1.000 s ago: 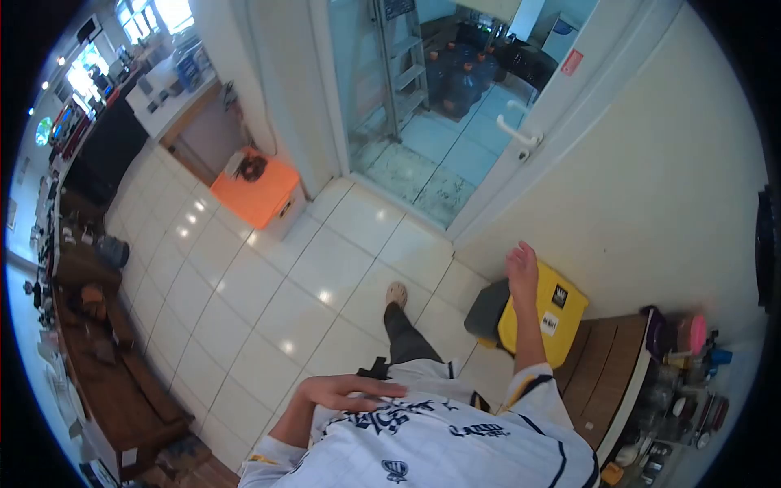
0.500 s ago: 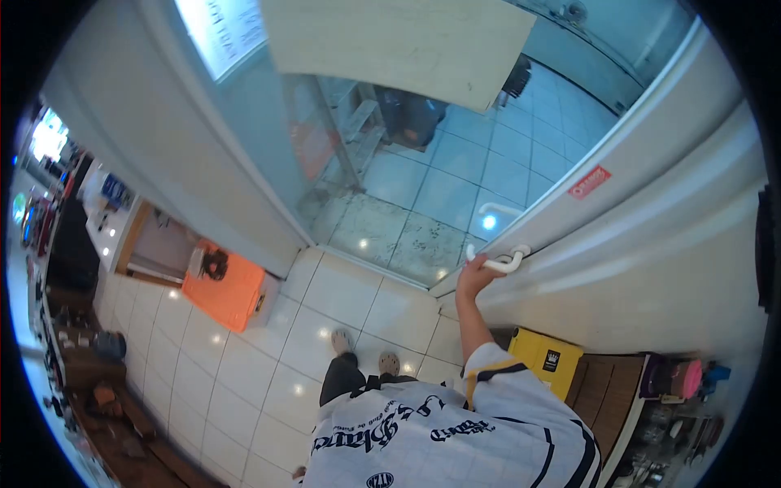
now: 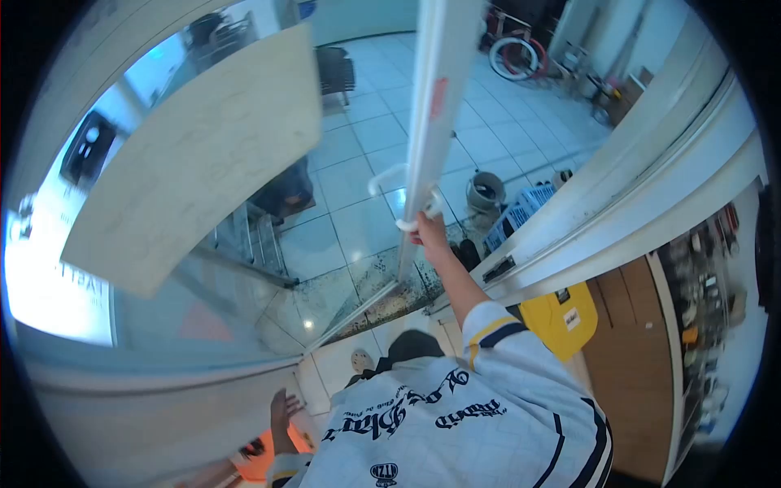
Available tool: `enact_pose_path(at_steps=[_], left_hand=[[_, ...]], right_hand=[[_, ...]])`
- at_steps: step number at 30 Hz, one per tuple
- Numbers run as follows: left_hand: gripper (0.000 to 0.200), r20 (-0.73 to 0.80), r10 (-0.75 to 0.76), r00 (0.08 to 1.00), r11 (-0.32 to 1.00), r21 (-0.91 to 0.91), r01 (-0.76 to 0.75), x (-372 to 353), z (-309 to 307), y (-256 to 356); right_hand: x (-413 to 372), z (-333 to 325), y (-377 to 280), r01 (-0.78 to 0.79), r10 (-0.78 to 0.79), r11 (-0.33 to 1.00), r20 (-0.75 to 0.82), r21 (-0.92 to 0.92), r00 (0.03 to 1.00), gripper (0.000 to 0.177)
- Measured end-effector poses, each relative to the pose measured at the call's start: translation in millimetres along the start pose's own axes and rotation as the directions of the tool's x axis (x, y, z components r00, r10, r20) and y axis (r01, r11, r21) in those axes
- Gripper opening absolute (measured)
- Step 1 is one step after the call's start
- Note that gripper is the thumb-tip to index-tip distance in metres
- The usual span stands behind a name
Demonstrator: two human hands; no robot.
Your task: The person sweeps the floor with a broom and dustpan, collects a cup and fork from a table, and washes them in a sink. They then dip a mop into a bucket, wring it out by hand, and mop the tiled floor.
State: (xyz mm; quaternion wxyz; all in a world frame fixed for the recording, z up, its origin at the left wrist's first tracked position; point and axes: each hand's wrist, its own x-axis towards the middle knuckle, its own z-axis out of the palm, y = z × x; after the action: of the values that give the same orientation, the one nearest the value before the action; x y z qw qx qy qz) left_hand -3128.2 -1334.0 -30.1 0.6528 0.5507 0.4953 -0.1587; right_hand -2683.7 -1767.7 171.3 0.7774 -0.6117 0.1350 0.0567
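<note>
White door handle (image 3: 408, 225) clasped by the right hand (image 3: 429, 232), fingers curled around it, 12 o'clock from the shirt (image 3: 455, 398) | door edge (image 3: 429, 150) angled from 6 toward 12 | left hand (image 3: 282, 408) held farther off, at the handle's 7 o'clock, fingers parted, nothing seen in them

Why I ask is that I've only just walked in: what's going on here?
A person in a white, dark-lettered shirt has their right hand on the curved white handle of a white-framed glass door. The door stands partly open; through the gap a round grey bucket and a blue plastic basket show on the floor. The left hand hangs low with nothing visible in it.
</note>
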Motion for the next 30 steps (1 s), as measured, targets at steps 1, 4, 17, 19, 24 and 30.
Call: enact_pose_path(at_steps=[1,4,17,19,24,30], left_hand=[[0.053,0.072,0.091,0.993,0.988,0.117,-0.099,-4.2,15.4,56.1],[0.045,0.299,0.129,0.945,0.903,0.359,-0.236,-2.9,83.0,182.7],[0.040,0.648,0.256,0.717,0.406,0.601,-0.688,120.4,401.2,393.2],[0.038,0.704,0.349,0.619,0.097,0.630,-0.771,149.0,451.6,427.8],[0.033,0.784,0.592,0.189,-0.241,0.396,-0.886,246.0,527.8,514.5],[0.034,0.492,0.405,0.771,0.532,0.559,-0.636,319.0,590.7,611.2]], right_hand=[[11.2,3.0,2.5,0.028,-0.027,1.000,0.061,-0.015,0.998,0.032],[67.2,36.0,-3.0,0.057,-0.092,0.984,-0.206,-0.168,0.974,0.032],[247.7,170.2,-12.2,-0.036,0.117,0.980,0.413,-0.197,0.903,0.020],[256.9,182.3,-25.0,-0.073,0.171,0.976,0.510,-0.205,0.843,0.023],[285.9,170.6,-115.8,0.258,0.321,0.720,0.638,-0.645,0.700,0.038],[437.5,79.3,-80.6,0.190,0.276,0.796,0.624,-0.575,0.731,0.051]])
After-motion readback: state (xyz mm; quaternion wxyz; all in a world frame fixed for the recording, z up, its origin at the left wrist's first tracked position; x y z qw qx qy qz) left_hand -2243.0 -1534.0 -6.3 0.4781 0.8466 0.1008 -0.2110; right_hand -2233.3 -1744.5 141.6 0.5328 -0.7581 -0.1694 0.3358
